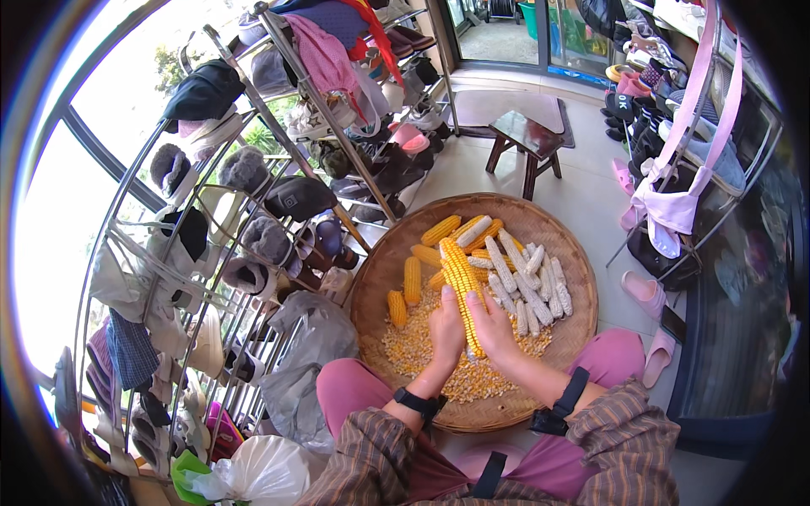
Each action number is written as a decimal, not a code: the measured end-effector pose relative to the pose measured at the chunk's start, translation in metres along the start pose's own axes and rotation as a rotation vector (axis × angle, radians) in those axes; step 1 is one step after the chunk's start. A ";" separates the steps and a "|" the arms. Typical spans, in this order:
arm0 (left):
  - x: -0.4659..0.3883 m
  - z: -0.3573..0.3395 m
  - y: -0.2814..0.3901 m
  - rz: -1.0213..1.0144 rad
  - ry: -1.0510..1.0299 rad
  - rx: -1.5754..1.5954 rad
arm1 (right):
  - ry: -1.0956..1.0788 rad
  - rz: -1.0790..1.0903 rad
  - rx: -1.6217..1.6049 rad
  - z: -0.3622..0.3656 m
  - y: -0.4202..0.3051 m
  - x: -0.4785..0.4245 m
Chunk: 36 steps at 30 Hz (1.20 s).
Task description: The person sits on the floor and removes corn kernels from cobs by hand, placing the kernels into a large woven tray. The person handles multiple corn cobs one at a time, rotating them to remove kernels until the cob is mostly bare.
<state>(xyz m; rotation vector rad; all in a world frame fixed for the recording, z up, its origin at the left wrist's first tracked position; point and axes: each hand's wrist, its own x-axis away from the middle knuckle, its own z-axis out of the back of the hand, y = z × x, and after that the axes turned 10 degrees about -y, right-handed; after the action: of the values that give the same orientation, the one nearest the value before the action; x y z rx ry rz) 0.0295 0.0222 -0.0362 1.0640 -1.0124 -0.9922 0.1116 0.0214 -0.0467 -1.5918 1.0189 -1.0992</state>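
Observation:
Both hands grip one ear of yellow corn (461,284) above a round woven bamboo tray (569,354). My left hand (446,329) wraps its near left side, thumb pointing up along the kernels. On the right side, my right hand (492,326) presses its thumb against the rows. The ear looks full of kernels on the side I see. Beneath my hands lie loose corn kernels (417,354). Whole ears of corn (412,281) rest at the tray's left and back. Stripped white corncobs (535,303) are heaped on its right.
Metal shoe racks (316,107) packed with shoes stand on the left. A grey plastic bag (310,335) sits by the tray. Behind it is a small wooden stool (526,134). On the right, another rack (753,183) carries shoes, with pink slippers (661,357) on the floor.

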 end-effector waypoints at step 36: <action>-0.047 0.048 -0.001 0.285 -0.093 1.016 | -0.254 0.031 0.593 -0.003 -0.032 0.039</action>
<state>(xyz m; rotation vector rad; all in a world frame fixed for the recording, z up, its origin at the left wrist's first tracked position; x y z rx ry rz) -0.0278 0.0576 -0.0363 1.6197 -1.7617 -0.2434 0.1224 -0.0087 -0.0081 -1.1854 0.4814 -1.0239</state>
